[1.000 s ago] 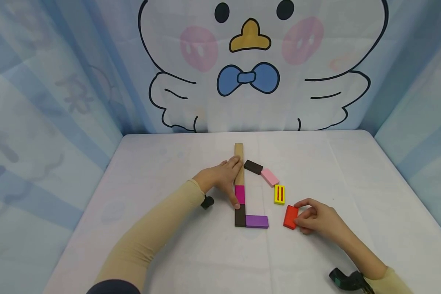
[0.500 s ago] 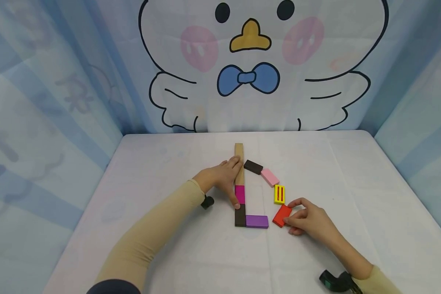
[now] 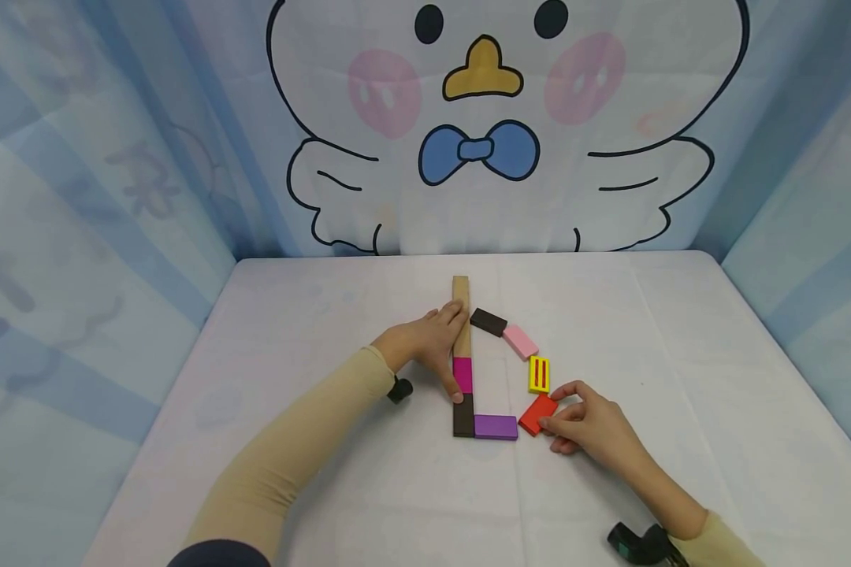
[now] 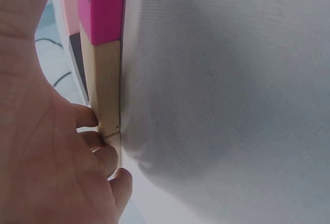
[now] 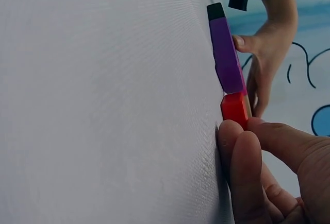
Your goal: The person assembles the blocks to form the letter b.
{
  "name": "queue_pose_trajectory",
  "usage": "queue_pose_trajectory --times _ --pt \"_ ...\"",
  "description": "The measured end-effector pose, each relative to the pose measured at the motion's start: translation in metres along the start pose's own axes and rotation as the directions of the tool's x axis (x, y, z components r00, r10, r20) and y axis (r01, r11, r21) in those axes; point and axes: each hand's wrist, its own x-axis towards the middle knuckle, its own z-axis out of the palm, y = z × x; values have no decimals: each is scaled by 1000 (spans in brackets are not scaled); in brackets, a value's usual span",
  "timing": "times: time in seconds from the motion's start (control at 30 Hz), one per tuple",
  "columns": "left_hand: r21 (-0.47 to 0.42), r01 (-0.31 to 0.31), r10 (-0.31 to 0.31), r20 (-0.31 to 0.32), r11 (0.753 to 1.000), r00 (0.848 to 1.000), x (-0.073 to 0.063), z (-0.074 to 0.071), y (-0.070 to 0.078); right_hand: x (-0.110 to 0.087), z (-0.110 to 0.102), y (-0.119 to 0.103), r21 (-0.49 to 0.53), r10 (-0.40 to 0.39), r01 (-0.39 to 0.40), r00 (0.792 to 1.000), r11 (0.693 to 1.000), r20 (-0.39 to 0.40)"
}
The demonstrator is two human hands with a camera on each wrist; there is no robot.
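Note:
In the head view my right hand (image 3: 596, 429) holds a red block (image 3: 538, 414) between thumb and fingers. One end of it is right at the yellow block with red stripes (image 3: 539, 375), the other right at the purple block (image 3: 496, 428). My left hand (image 3: 427, 343) rests with extended fingers on the natural wood blocks (image 3: 462, 344), its thumb at the joint of a magenta block (image 3: 462, 376) and a dark block (image 3: 463, 417). The left wrist view shows its fingertips along the wood blocks' side. The right wrist view shows the red block's near end at my right fingertips.
A second dark block (image 3: 488, 322) and a pink block (image 3: 521, 342) slant from the wooden column toward the yellow one. All lie flat on a white-covered table (image 3: 369, 488). A printed cloth backdrop (image 3: 482, 213) hangs behind, with more cloth at both sides.
My right hand has moved the red block leftward and turned it, from apart at the right to between the yellow and purple blocks. My left hand has stayed in place.

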Motion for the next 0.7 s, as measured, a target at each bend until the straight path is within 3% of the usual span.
queue_pose_trajectory --times 0.3,0.7 --pt "-4 -4 4 -5 1000 1000 -1 0 0 2 2 -1 -40 -32 31 999 999 -14" --pt "-2 -2 2 -2 1000 1000 -2 0 -3 6 -3 -1 -19 -41 41 999 999 20"
